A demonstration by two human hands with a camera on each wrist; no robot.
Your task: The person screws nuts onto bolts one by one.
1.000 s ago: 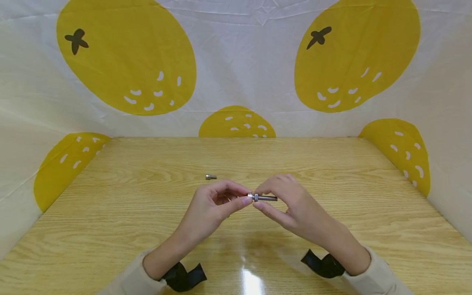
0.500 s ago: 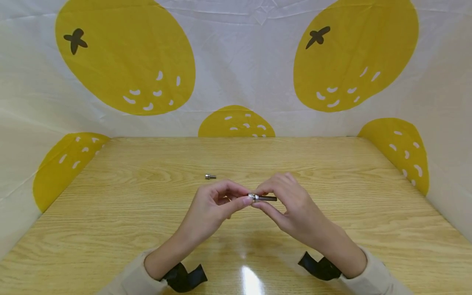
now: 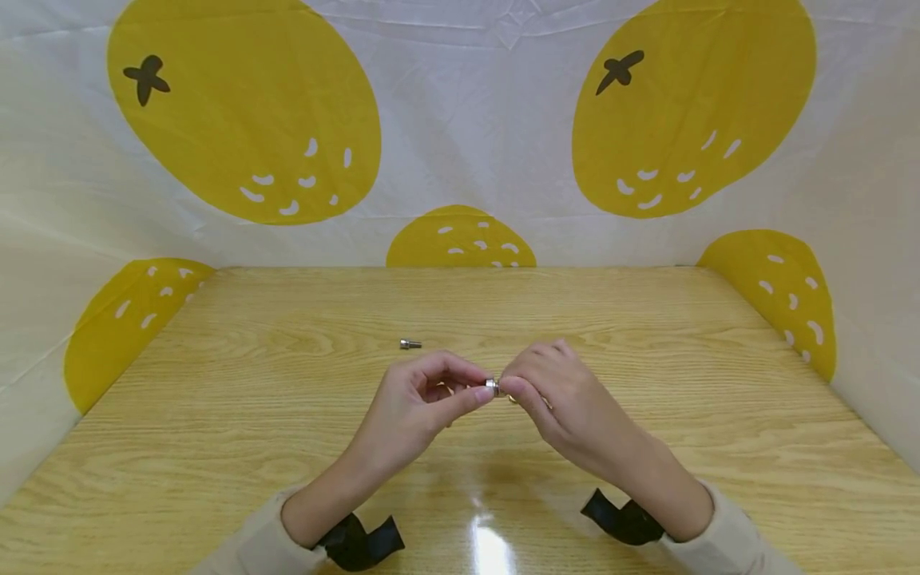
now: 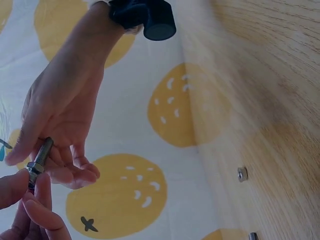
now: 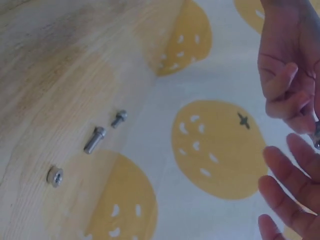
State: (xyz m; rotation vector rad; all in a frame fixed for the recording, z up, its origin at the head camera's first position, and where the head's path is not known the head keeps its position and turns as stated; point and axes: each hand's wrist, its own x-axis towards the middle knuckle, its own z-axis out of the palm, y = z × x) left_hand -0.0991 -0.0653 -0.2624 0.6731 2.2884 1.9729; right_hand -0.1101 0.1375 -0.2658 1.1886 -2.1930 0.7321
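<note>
My left hand (image 3: 410, 399) pinches the head end of a silver bolt (image 3: 492, 386) between thumb and fingertips, holding it sideways above the table. In the left wrist view the bolt's threaded shank (image 4: 45, 150) points toward the right palm, and a hex nut (image 4: 35, 167) sits on it close to the head. My right hand (image 3: 575, 399) has its thumb and index finger at the nut, with the thumb lying across it. From the head view, the right thumb and fingers cover the nut and most of the shank.
On the wooden table (image 3: 287, 319) lies a small bolt (image 3: 410, 344) beyond the left hand. The right wrist view also shows a longer bolt (image 5: 95, 140) and a loose nut (image 5: 55, 176). A white cloth (image 3: 474, 104) with yellow fruit prints surrounds the table.
The right thumb has rolled up and forward over the nut, so the shank that showed before is now covered. The left hand keeps its grip on the bolt's head end.
</note>
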